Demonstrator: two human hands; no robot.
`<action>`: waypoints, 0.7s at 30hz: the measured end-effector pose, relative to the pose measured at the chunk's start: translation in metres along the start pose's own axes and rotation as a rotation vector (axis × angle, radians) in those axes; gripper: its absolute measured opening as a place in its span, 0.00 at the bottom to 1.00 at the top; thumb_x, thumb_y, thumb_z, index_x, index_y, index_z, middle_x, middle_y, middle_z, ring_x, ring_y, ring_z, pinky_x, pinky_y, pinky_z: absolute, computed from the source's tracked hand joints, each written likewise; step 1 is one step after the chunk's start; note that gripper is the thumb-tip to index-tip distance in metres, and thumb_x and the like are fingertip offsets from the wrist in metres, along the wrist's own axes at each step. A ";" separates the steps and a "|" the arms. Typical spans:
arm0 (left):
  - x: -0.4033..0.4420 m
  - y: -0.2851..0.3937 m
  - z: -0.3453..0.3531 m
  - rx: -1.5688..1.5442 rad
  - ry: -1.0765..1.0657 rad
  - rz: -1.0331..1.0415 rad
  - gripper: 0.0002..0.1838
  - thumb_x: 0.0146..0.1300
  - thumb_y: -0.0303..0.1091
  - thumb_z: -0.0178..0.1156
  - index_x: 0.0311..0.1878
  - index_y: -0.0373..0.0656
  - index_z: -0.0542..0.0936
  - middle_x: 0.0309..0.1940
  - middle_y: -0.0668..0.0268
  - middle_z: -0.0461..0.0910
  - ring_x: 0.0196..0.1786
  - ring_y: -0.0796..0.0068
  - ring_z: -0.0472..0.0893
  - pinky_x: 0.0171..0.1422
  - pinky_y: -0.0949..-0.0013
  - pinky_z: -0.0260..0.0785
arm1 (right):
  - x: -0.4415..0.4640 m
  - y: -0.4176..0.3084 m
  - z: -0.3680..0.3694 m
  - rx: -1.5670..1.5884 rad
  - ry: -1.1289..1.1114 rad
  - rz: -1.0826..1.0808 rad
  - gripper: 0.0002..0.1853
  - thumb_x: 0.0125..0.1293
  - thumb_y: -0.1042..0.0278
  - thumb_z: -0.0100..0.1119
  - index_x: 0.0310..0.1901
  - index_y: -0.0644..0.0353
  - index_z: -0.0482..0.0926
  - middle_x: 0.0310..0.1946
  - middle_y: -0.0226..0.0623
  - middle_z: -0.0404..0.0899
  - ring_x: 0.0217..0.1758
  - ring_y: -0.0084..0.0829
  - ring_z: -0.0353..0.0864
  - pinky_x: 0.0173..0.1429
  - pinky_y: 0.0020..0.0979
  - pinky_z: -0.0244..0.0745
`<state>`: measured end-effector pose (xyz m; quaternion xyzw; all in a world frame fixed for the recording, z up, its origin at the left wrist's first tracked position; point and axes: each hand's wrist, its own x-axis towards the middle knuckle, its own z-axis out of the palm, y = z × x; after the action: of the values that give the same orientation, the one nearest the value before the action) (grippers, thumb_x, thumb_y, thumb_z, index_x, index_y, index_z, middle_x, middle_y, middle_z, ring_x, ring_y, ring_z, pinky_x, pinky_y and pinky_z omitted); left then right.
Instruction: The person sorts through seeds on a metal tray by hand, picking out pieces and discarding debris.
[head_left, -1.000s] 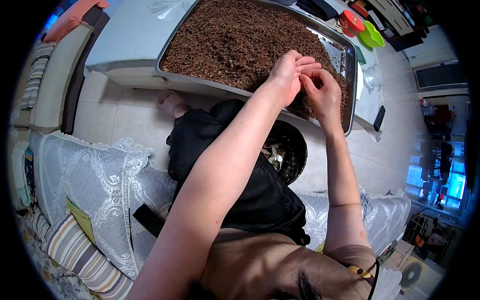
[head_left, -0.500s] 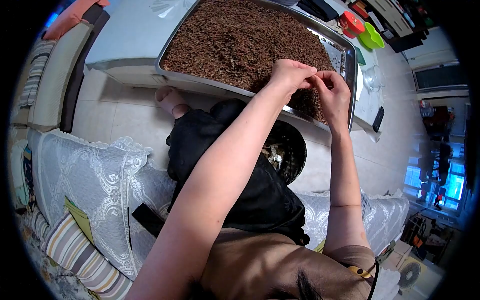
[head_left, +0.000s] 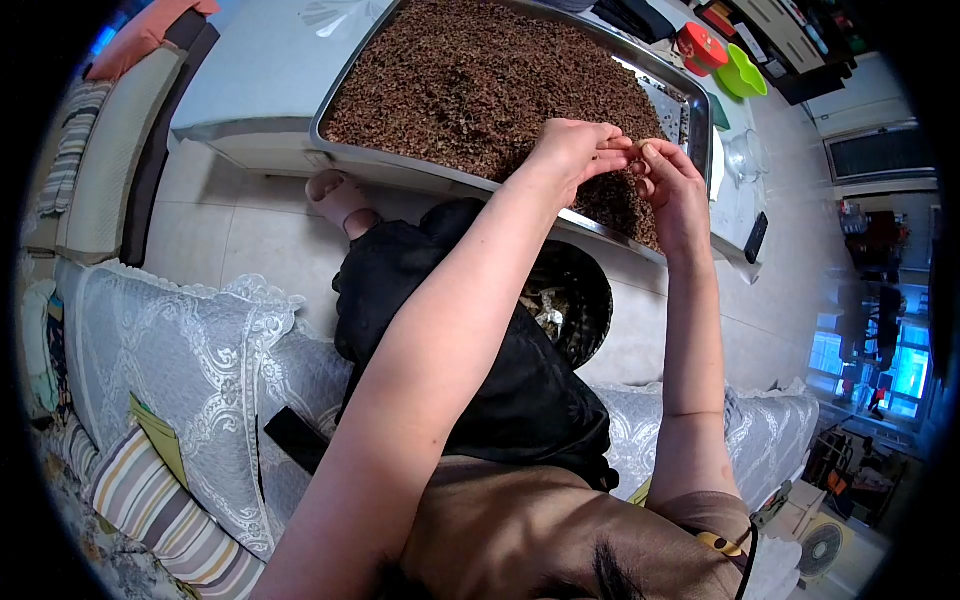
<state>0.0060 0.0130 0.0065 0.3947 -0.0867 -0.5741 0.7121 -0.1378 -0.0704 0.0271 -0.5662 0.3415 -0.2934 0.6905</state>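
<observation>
Fingers (head_left: 612, 160) of the left hand (head_left: 568, 150) were stretched out to the right, and their tips were held right by the right hand (head_left: 682, 198). On the right hand, the thumb and first finger were bent close to the left fingertips. It could not be told if either hand was closed on a tiny bit. Both hands were held over the near right part of a big heap of small brown bits (head_left: 480, 90). The bits were piled in a wide silver tray (head_left: 668, 108), and its shiny bottom could be seen near the far right corner. The tray was set on a white table (head_left: 250, 90). Near the tray's right end, a red tub (head_left: 703, 48), a green bowl (head_left: 743, 70) and a black remote (head_left: 757, 238) could be seen. By the tray's near side, a round black bin (head_left: 606, 305) was set on the pale floor (head_left: 195, 240), with scraps inside. Black pants (head_left: 440, 290) and a pink slipper (head_left: 328, 192) were worn. At the lower left, a striped pillow (head_left: 165, 500) was rested against white lace cloth (head_left: 180, 340).
</observation>
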 end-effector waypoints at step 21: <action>-0.005 0.001 0.005 0.045 -0.223 -0.074 0.12 0.71 0.36 0.61 0.45 0.35 0.81 0.36 0.63 0.83 0.38 0.76 0.83 0.43 0.77 0.79 | 0.005 0.007 0.006 0.001 0.005 -0.090 0.08 0.70 0.66 0.61 0.45 0.60 0.80 0.36 0.26 0.80 0.36 0.14 0.76 0.38 0.18 0.68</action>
<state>0.0020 0.0148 0.0122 0.3471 -0.1637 -0.6383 0.6673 -0.1296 -0.0697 0.0205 -0.5800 0.3170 -0.3258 0.6760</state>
